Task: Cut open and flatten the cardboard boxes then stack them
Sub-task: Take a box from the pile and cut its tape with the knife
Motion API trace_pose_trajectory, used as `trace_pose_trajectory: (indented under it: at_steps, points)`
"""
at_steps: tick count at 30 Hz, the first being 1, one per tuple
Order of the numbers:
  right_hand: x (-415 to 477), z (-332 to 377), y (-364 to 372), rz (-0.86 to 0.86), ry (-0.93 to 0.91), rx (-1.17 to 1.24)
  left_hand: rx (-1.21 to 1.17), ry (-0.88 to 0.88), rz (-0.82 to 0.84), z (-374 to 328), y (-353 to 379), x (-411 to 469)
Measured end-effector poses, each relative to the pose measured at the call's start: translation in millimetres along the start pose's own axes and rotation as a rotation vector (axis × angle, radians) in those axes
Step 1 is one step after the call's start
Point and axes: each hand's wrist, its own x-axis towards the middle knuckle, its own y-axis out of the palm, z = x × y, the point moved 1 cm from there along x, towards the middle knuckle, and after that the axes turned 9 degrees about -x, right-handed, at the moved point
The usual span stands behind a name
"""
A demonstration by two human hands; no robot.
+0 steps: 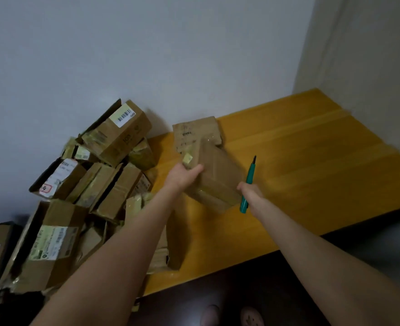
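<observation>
Where the dark floor point(217, 290) meets the near edge of the table, two pale slippers point(252, 316) show at the very bottom. The yellow wooden table point(312, 161) runs from there into the far right corner of the room, against a pale grey wall point(147, 55).

Two bare arms reach out over it. The left hand point(184, 172) has its fingers curled over the left top edge of one plain brown cardboard box point(215, 177), which sits tilted at the middle of the table; I cannot tell if its low corner touches the wood. The right hand point(250, 190), just beside the box's right side, is wrapped round one slim green pen-shaped cutter point(250, 174), tip pointing away.

To the left, a heap of taped and labelled cardboard boxes point(95, 184) covers that end of the table. I count at least eight, but they overlap too much to be sure. Just past the held box lies one flattened brown cardboard sheet point(196, 132), near the wall.
</observation>
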Motion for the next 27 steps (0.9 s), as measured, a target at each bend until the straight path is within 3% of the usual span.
trace_pose_trajectory:
  at_steps: [3,6,11,14,16,20,22,25,27]
  points:
    - [-0.8,9.9,-4.4,-0.01,0.005,0.085,-0.219,-0.078,0.025,6.6,-18.3,7.0]
    - [-5.6,21.7,-2.2,-0.031,-0.041,0.097,-0.228,-0.096,0.042,8.6,-20.3,7.2]
    - [-4.1,17.9,8.0,-0.07,-0.071,-0.118,0.254,0.045,0.092,16.0,-13.7,3.2]
    - [-3.7,16.5,7.6,-0.257,-0.169,-0.365,0.39,0.185,0.071,20.3,-4.7,-2.6]
    - [-7.2,20.0,6.3,-0.313,-0.262,-0.453,0.2,0.291,0.029,13.6,-1.7,-7.6]
    - [-23.8,26.3,20.1,-0.273,-0.447,-0.546,-0.374,0.245,0.351,-8.5,9.7,-24.9]
    - [-30.1,26.2,30.2,-0.127,-0.508,-0.463,-0.568,0.167,0.37,-13.4,14.2,-31.9]
    - [-37.7,22.1,28.5,0.411,-0.348,0.059,-0.765,0.061,0.322,-10.4,10.4,-33.7]
    - [-38.7,17.1,21.0,0.638,-0.274,0.298,-0.835,0.033,0.344,-7.0,3.3,-32.3]
